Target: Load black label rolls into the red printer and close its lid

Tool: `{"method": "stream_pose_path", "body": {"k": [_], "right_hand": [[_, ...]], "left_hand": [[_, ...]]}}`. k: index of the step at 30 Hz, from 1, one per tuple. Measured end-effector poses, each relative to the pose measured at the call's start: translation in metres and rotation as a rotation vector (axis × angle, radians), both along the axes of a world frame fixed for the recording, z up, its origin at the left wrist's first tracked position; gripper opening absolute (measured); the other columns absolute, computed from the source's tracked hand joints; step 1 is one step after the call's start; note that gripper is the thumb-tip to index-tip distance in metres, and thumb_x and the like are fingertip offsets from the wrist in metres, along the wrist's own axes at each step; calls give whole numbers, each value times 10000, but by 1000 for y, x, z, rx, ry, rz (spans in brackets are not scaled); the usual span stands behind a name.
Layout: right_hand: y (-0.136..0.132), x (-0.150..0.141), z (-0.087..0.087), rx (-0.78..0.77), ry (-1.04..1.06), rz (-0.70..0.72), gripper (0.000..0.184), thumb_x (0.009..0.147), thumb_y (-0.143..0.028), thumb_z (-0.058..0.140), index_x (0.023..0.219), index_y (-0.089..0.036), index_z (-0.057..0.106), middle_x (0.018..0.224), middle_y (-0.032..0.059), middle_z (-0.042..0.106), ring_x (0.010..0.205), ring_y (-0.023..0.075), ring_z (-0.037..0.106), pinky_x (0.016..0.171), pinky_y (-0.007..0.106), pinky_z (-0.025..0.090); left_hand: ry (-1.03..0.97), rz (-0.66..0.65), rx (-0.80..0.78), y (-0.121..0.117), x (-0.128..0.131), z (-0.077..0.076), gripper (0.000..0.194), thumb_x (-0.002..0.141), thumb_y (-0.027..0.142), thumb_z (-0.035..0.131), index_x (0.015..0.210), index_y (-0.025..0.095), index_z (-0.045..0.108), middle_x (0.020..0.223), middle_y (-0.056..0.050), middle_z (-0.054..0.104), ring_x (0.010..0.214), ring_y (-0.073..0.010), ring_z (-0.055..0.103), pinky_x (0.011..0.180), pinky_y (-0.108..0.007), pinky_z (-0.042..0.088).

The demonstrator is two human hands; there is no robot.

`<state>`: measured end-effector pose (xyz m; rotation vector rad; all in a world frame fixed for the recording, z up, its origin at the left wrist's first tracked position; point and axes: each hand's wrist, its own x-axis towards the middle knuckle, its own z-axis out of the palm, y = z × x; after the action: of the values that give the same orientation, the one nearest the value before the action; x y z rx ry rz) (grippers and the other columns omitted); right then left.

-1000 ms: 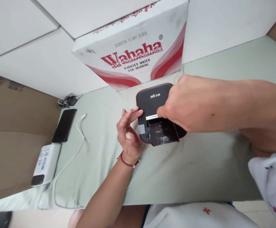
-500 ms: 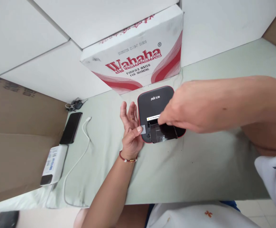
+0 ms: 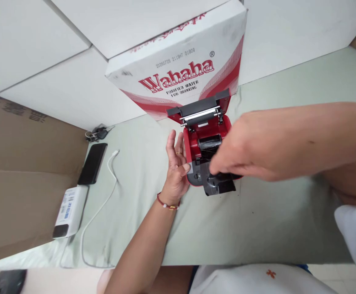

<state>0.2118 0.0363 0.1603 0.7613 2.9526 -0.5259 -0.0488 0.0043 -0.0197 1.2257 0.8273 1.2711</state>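
Observation:
A small black-and-red printer sits on the pale green cloth with its lid raised. A metal bar and a dark roller show under the lid. Inside the red bay lies a black roll, its glossy black film coming out over the front edge. My left hand grips the printer's left side, thumb on a small grey tab at the front corner, other fingers stretched up beside the body. My right hand is over the printer's right side, closed, its fingertips at the film; the hand hides part of the bay.
A Wahaha water carton stands close behind the printer against white panels. On the left lie keys, a black phone, a white power bank and a white cable. A brown cardboard box borders that side.
The printer's lid has swung up, uncovering the red bay and black roll. My right hand has shifted slightly down with the film, which sticks out farther in front. My left hand stays on the printer.

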Motion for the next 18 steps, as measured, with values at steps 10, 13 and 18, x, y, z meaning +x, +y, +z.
{"method": "stream_pose_path", "body": {"k": [10,13,18], "right_hand": [[42,-45,-40,174,-261,-302,239,1001,-237,652,1076,-142,858,994,175,810,867,282,705,675,341,341],[41,-45,-36,167,-268,-276,244,946,-177,667,1099,-148,855,997,155,813,856,271,702,676,345,345],[38,-32,-9,5,-130,-209,157,953,-203,718,1054,-165,832,915,59,799,689,147,597,638,300,338]], "left_hand": [[-3,26,12,-3,7,3,801,865,641,902,1581,465,588,1755,-19,539,1707,-368,428,1420,-578,370],[-8,39,15,-3,7,4,808,863,644,903,1583,442,595,1749,-35,553,1683,-370,461,1402,-574,397],[-12,69,4,-2,7,3,854,801,659,947,1561,436,628,1735,-34,571,1645,-366,505,1368,-535,444]]}}
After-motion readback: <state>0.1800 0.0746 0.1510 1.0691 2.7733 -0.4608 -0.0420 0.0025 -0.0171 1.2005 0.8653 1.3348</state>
